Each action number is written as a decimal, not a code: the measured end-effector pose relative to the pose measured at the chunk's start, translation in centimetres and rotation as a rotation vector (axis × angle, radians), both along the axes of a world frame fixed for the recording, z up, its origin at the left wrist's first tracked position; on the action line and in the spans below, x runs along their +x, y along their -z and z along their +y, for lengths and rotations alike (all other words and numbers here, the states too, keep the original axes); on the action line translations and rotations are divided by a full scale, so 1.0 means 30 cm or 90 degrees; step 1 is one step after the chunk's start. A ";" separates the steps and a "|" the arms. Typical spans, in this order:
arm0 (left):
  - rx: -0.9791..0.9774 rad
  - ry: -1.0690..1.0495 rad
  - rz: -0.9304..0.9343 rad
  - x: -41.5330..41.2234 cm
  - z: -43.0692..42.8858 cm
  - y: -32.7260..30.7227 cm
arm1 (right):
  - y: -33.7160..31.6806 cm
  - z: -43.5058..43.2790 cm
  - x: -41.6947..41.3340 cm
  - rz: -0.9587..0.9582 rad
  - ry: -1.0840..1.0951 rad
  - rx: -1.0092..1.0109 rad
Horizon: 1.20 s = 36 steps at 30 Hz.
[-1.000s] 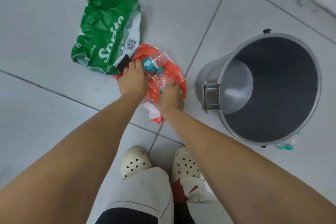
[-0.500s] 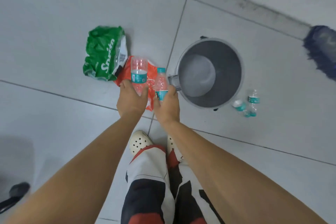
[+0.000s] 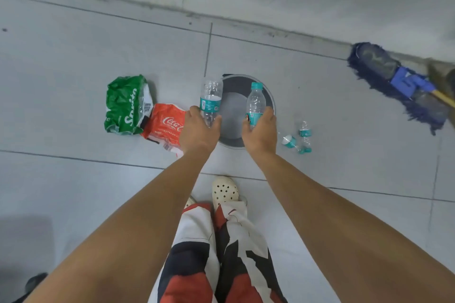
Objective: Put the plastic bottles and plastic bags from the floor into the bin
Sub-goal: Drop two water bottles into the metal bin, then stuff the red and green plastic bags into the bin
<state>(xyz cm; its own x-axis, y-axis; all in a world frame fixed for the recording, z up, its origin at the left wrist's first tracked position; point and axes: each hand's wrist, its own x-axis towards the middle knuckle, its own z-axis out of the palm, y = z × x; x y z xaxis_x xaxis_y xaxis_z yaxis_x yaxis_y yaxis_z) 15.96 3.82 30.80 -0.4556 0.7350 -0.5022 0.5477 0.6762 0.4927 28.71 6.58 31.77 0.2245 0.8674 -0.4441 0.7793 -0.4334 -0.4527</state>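
My left hand (image 3: pixel 198 130) grips a clear plastic bottle (image 3: pixel 211 96) with a teal label and no cap, held upright over the left rim of the round grey bin (image 3: pixel 234 106). My right hand (image 3: pixel 261 131) grips a second clear bottle (image 3: pixel 255 103) with a teal cap, upright above the bin's right side. The bin's inside shows nothing but its grey bottom. On the floor left of the bin lie a green Sprite plastic bag (image 3: pixel 124 106) and a red Coca-Cola plastic bag (image 3: pixel 167 125). Two small bottles (image 3: pixel 299 136) lie right of the bin.
A dark blue mop head (image 3: pixel 394 81) with a wooden handle lies at the far right by the wall's base. My feet in white clogs (image 3: pixel 225 190) stand just before the bin. A dark shoe shows at the bottom left corner.
I have straightened up from the red bag, and both hands have lifted a bottle each and carried them rightward over the bin.
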 end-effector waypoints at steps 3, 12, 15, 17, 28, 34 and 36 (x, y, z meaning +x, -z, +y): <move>0.014 0.016 -0.034 0.029 0.025 0.022 | 0.021 0.033 0.013 -0.003 0.002 0.003; 0.014 0.053 -0.052 -0.013 -0.011 0.117 | 0.099 0.024 -0.003 -0.079 -0.050 0.031; 0.030 0.030 -0.033 -0.084 -0.029 0.137 | 0.113 0.011 -0.046 -0.062 -0.066 0.040; 0.034 0.016 -0.010 -0.138 -0.037 0.154 | 0.120 0.009 -0.093 -0.032 -0.077 0.064; -0.040 0.006 0.155 -0.494 -0.114 0.422 | 0.366 -0.082 -0.509 0.076 -0.338 0.040; -0.079 0.063 0.220 -0.623 -0.118 0.653 | 0.619 -0.146 -0.594 0.013 -0.403 -0.042; -0.092 0.038 0.220 -0.651 -0.121 0.730 | 0.704 -0.169 -0.588 -0.045 -0.435 -0.082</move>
